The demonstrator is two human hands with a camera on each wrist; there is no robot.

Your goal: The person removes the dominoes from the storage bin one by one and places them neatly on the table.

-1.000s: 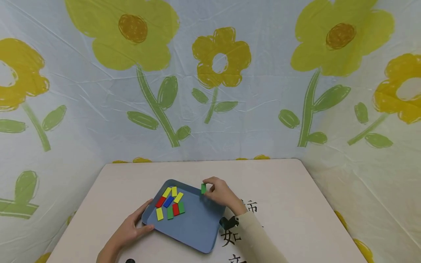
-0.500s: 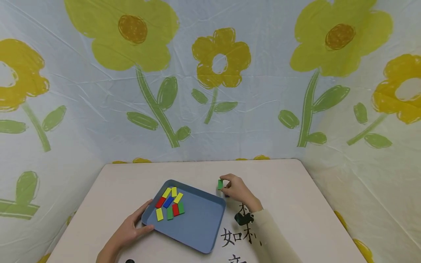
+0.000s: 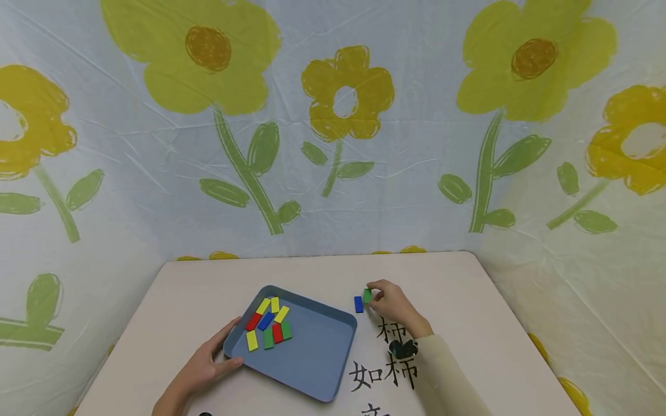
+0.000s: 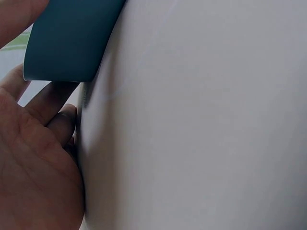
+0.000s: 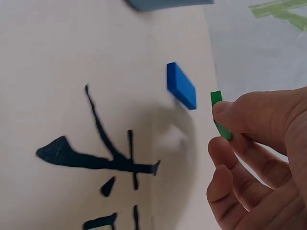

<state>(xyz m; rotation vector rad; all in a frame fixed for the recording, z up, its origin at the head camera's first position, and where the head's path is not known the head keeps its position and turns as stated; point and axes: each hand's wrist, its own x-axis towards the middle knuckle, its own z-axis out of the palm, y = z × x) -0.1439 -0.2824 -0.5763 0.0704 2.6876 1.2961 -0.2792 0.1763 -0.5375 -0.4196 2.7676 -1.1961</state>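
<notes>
At the left corner of the blue-grey tray (image 3: 314, 355), my left hand (image 3: 203, 365) grips the rim, thumb on the near side and fingers along the left side. The left wrist view shows the tray wall (image 4: 72, 43) between thumb and fingers. Beyond the tray's right end, my right hand (image 3: 393, 304) pinches a small flat green block (image 3: 367, 296) between thumb and fingers. Just left of it a blue block (image 3: 358, 304) stands on the table. In the right wrist view the green block (image 5: 216, 98) is held beside the blue block (image 5: 181, 87), with a gap between them.
Several yellow, red, green and blue blocks, such as a yellow block (image 3: 252, 341), lie in the tray's left half. Black characters (image 3: 366, 375) mark the pale table (image 3: 468, 346). A flower-printed cloth (image 3: 406, 202) encloses the table's back and sides.
My right hand has carried the green block rightward from over the tray's back rim to beside the blue block, which is now uncovered. The left hand and tray have stayed put.
</notes>
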